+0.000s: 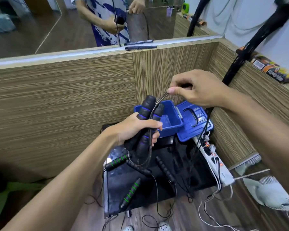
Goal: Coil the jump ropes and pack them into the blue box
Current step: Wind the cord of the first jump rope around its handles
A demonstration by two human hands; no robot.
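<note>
My left hand (137, 129) grips the two black handles with blue rings (146, 112) of one jump rope, held side by side. Its thin cord (154, 105) loops up from the handles to my right hand (197, 89), which pinches it between thumb and forefinger. Behind the handles stands the open blue box (171, 124), its lid (193, 121) flipped to the right. On the black mat (182, 172) below lie a rope with green-ringed handles (118, 161) (130, 192) and one with plain black ribbed handles (138, 167) (165, 169), their cords spread loose.
Wood-grain panels (62, 104) wall in the corner at the back and right. A white power strip (215, 162) with plugged cables lies right of the mat. A black pole (238, 59) leans at the right. A pen (140, 47) rests on the ledge below a mirror.
</note>
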